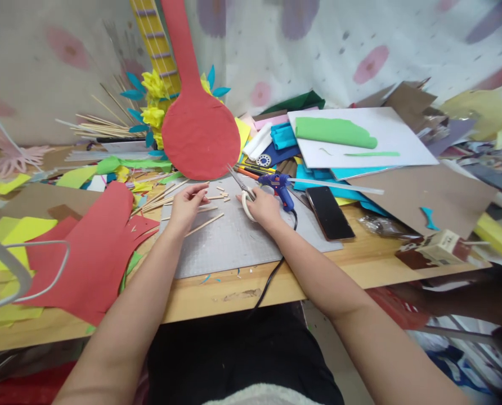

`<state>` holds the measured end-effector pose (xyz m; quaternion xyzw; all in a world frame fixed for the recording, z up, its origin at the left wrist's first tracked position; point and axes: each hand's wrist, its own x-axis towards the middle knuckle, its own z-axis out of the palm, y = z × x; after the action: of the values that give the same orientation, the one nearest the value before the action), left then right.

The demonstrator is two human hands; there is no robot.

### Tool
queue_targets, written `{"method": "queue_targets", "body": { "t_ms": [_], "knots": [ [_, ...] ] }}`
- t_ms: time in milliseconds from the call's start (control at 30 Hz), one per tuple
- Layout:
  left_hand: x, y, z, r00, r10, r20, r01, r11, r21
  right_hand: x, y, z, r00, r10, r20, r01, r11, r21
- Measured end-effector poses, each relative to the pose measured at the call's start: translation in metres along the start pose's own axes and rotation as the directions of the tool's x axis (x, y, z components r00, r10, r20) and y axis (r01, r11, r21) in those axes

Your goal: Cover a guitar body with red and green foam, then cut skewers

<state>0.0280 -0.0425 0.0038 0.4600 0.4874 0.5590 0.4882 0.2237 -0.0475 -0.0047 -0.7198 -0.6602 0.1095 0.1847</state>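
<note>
My right hand [264, 207] is closed around the white handles of a pair of scissors [247, 197], whose blades point up and left toward a red paper shape. My left hand [188, 206] has its thumb and fingertips drawn together in a pinch. Whether a stick is between them I cannot make out. Around it on the grey cutting mat [234, 247] lie thin wooden sticks [204, 225], with several short cut pieces [222, 191] between the two hands. The red round-bodied, long-necked shape [200, 132] stands behind the hands.
A blue glue gun [281, 188] with a black cord lies right of my right hand, near a phone [330, 212]. Red paper [86, 259] covers the left side. A white board [356, 157] and a drink carton [439, 249] are at the right. Bamboo skewers [94, 126] lie at the back.
</note>
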Motion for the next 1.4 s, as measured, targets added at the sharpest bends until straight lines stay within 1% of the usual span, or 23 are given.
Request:
{"method": "queue_targets", "body": {
  "t_ms": [100, 167, 200, 300, 400, 467, 533, 633, 733, 767, 833, 933, 1033, 1133, 1233, 1300, 1400],
  "knots": [
    [0.013, 0.007, -0.001, 1.000, 0.020, -0.001, -0.020, 0.979, 0.204, 0.002, 0.002, 0.000, 1.000, 0.031, 0.006, -0.031, 1.000, 0.000],
    [0.025, 0.010, 0.004, 0.998, 0.036, 0.053, -0.051, 0.942, 0.332, 0.004, 0.003, 0.000, 0.999, 0.035, 0.023, -0.035, 0.999, -0.005],
    [0.031, 0.011, 0.008, 0.994, 0.056, 0.096, -0.090, 0.914, 0.396, 0.004, 0.004, 0.000, 0.999, 0.035, 0.029, -0.035, 0.999, -0.006],
    [0.051, 0.010, 0.019, 0.967, 0.120, 0.225, -0.231, 0.787, 0.573, 0.004, 0.006, -0.001, 0.999, 0.021, 0.041, -0.021, 1.000, 0.007],
    [0.068, 0.006, 0.026, 0.939, 0.104, 0.329, -0.317, 0.638, 0.702, 0.003, 0.007, -0.003, 0.999, 0.013, 0.050, -0.015, 0.999, 0.032],
    [0.077, 0.003, 0.028, 0.919, 0.079, 0.386, -0.365, 0.540, 0.758, 0.002, 0.007, -0.004, 0.998, 0.017, 0.056, -0.019, 0.999, 0.040],
    [0.083, 0.003, 0.030, 0.904, 0.062, 0.424, -0.401, 0.467, 0.788, 0.002, 0.007, -0.004, 0.998, 0.020, 0.065, -0.022, 0.999, 0.035],
    [0.089, 0.004, 0.032, 0.891, 0.023, 0.452, -0.425, 0.390, 0.817, 0.002, 0.006, -0.004, 0.997, 0.018, 0.074, -0.019, 1.000, 0.018],
    [0.091, 0.005, 0.033, 0.876, -0.052, 0.479, -0.439, 0.323, 0.838, 0.001, 0.005, -0.005, 0.997, 0.033, 0.076, -0.033, 0.999, 0.002],
    [0.091, 0.005, 0.033, 0.870, -0.074, 0.487, -0.443, 0.316, 0.839, 0.001, 0.004, -0.005, 0.996, 0.039, 0.077, -0.039, 0.999, -0.003],
    [0.091, 0.003, 0.030, 0.863, -0.096, 0.496, -0.442, 0.334, 0.833, 0.000, 0.003, -0.006, 0.996, 0.045, 0.078, -0.044, 0.999, -0.008],
    [0.089, -0.002, 0.023, 0.870, -0.052, 0.490, -0.432, 0.396, 0.810, 0.000, 0.003, -0.007, 0.996, 0.044, 0.077, -0.043, 0.999, -0.004],
    [0.085, -0.005, 0.015, 0.865, -0.022, 0.501, -0.447, 0.418, 0.791, -0.001, 0.003, -0.007, 0.995, 0.050, 0.081, -0.051, 0.999, 0.008],
    [0.082, -0.005, 0.012, 0.853, -0.045, 0.520, -0.460, 0.407, 0.789, 0.000, 0.003, -0.007, 0.996, 0.053, 0.078, -0.054, 0.998, 0.010],
    [0.080, -0.004, 0.012, 0.857, -0.066, 0.511, -0.451, 0.385, 0.805, 0.000, 0.002, -0.007, 0.996, 0.048, 0.069, -0.048, 0.999, 0.001],
    [0.081, -0.003, 0.014, 0.852, -0.079, 0.518, -0.463, 0.350, 0.814, -0.001, 0.002, -0.007, 0.997, 0.044, 0.063, -0.044, 0.999, -0.001],
    [0.082, -0.003, 0.016, 0.828, -0.079, 0.554, -0.514, 0.287, 0.808, -0.001, 0.003, -0.006, 0.998, 0.042, 0.050, -0.042, 0.999, 0.005]
  ]
}}
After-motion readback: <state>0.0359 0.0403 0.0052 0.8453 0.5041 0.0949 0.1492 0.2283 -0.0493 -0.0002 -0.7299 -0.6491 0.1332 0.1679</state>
